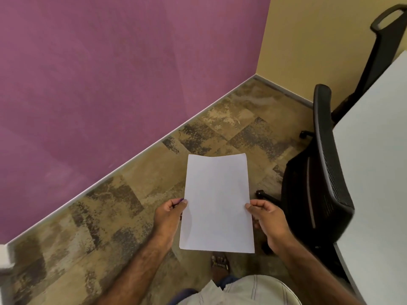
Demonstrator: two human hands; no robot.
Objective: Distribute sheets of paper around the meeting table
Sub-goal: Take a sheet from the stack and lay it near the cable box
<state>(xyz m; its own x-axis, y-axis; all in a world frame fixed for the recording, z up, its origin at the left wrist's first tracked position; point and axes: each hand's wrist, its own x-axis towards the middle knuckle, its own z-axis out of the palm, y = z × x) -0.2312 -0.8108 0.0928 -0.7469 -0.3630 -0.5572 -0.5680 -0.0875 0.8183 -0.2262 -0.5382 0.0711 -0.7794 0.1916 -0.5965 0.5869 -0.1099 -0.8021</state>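
Both hands pinch the paper [217, 203] at its side edges, left hand [169, 214] and right hand [267, 216] level, long axis pointing away from the body. The table [374, 150] lies off to the right, so the right hand is nearer.
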